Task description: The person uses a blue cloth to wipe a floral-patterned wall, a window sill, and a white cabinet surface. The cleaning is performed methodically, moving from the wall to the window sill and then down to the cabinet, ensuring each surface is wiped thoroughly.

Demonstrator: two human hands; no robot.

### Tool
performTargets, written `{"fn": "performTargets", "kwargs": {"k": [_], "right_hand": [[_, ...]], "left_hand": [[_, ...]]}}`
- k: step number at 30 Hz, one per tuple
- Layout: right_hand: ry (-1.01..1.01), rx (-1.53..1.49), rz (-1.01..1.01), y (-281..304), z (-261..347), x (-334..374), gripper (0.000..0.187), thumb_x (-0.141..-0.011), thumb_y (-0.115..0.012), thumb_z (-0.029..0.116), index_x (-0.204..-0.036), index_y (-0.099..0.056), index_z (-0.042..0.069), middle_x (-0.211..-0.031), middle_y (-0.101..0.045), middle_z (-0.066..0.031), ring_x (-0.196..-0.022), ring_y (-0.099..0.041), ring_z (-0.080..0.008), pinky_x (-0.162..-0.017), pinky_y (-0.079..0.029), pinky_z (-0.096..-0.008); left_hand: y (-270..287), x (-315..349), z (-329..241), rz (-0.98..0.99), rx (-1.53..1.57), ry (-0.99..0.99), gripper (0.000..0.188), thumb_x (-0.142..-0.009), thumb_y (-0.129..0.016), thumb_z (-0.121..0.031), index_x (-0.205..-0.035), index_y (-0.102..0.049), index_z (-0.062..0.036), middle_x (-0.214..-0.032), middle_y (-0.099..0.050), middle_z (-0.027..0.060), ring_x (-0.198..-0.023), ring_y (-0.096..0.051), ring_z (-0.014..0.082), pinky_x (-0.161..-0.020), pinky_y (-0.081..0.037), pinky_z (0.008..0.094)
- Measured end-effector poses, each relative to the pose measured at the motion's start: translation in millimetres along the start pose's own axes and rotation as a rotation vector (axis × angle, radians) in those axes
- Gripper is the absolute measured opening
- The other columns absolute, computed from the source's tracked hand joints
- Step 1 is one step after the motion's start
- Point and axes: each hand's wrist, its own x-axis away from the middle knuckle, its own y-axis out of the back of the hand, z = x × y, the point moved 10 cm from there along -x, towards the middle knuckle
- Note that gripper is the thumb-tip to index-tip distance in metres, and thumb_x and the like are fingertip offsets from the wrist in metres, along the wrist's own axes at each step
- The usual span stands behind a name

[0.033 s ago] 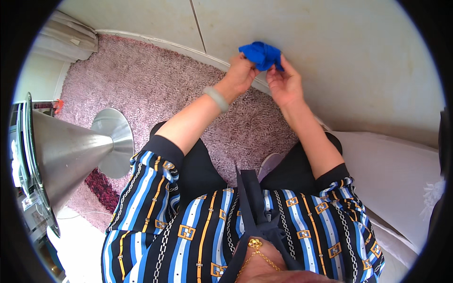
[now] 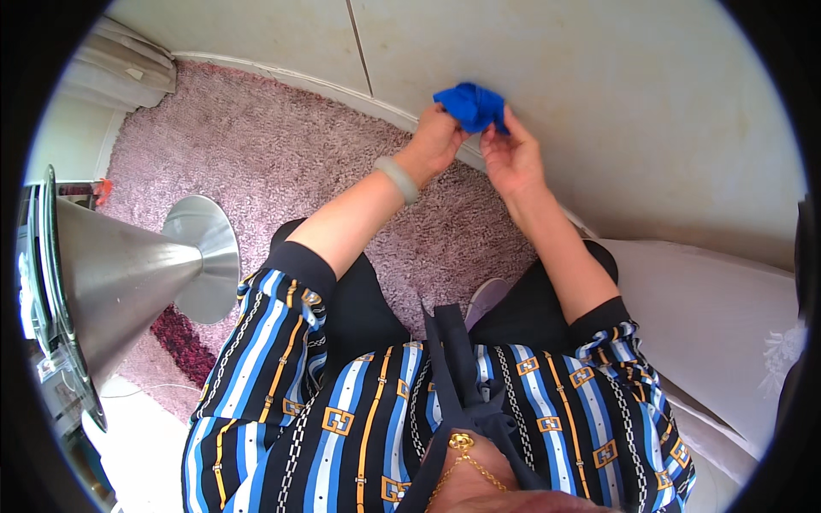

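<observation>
A small crumpled blue cloth (image 2: 470,104) is held up in front of me between both hands. My left hand (image 2: 436,141) pinches its left side, and a pale bangle (image 2: 398,178) sits on that wrist. My right hand (image 2: 511,158) grips the cloth's right edge with the fingertips. Both hands hover over the edge of a pink shaggy rug (image 2: 282,154), where it meets the beige tiled floor (image 2: 650,103).
A shiny metal cone-shaped table base (image 2: 128,265) stands on the rug at my left, under a glass top (image 2: 38,282). A white cushioned seat (image 2: 718,316) lies at my right. A pale curtain or cover (image 2: 120,68) sits at the far left corner.
</observation>
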Motion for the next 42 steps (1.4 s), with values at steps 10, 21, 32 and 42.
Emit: {"fn": "performTargets", "kwargs": {"k": [10,21,32,42], "right_hand": [[-0.113,0.213,-0.489,134,18,-51,0.027,-0.086,-0.058,-0.009,-0.111,-0.054,0.000,-0.106,-0.056,-0.0154,-0.096,-0.057,-0.0303,-0.081,-0.054,-0.0373],[0.236,0.034,-0.267,44,56,36,0.027,-0.089,-0.060,0.010,-0.112,-0.054,0.000,-0.115,-0.057,-0.0141,-0.112,-0.053,-0.0267,-0.100,-0.044,-0.0488],[0.126,-0.044,-0.348,8,62,53,0.043,-0.088,-0.059,0.012,-0.125,-0.042,-0.002,-0.132,-0.046,-0.0180,-0.120,-0.048,-0.0324,-0.104,-0.040,-0.0489],[2.260,1.677,0.030,-139,57,155,0.039,-0.077,-0.068,-0.004,-0.114,-0.066,0.006,-0.121,-0.056,-0.0163,-0.112,-0.053,-0.0327,-0.093,-0.044,-0.0418]], "left_hand": [[46,-8,104,-0.445,-0.185,0.307,0.021,-0.086,-0.052,0.007,-0.103,-0.060,-0.0009,-0.099,-0.066,0.0119,-0.091,-0.065,0.0254,-0.077,-0.056,0.0383],[-40,3,38,-0.085,-0.344,0.190,0.019,-0.075,-0.066,0.001,-0.093,-0.069,-0.0058,-0.085,-0.069,0.0053,-0.077,-0.063,0.0158,-0.068,-0.051,0.0319],[-64,11,12,0.096,-0.416,0.036,0.031,-0.077,-0.067,-0.001,-0.108,-0.068,-0.0041,-0.097,-0.067,0.0052,-0.088,-0.063,0.0152,-0.077,-0.052,0.0321],[-62,3,17,0.171,0.122,0.282,0.029,-0.090,-0.051,-0.025,-0.107,-0.064,-0.0052,-0.110,-0.065,0.0088,-0.105,-0.059,0.0205,-0.095,-0.045,0.0425]]}}
